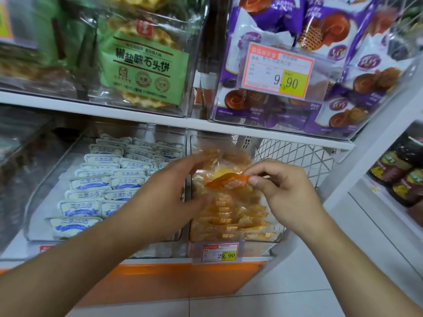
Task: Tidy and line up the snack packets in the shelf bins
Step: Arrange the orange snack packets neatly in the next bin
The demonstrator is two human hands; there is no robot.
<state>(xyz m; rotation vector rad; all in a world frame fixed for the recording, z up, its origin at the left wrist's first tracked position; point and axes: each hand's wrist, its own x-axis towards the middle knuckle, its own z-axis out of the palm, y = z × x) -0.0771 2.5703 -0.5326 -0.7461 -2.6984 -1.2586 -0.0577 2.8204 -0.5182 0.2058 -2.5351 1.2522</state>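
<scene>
A clear bin (pixel 233 236) on the lower shelf holds several orange snack packets (pixel 231 218) in loose rows. Above it, my right hand (pixel 283 188) pinches the right end of one orange packet (pixel 226 183) between thumb and fingers. My left hand (pixel 169 193) reaches over the divider with fingers and thumb spread around the packets at the bin's left side; its fingertips touch the clear wrapping. To the left, a second clear bin (pixel 41 193) holds several blue-and-white packets (pixel 107 181) lined up in rows.
The upper shelf carries a bin of green-labelled round crackers (pixel 146 62) and a bin of purple pastry bags (pixel 343 88) with a 9.90 price tag (pixel 278 69). A 29.90 tag (pixel 218 253) hangs below the orange bin. A white wire basket (pixel 297 156) and dark packets (pixel 398 177) lie right.
</scene>
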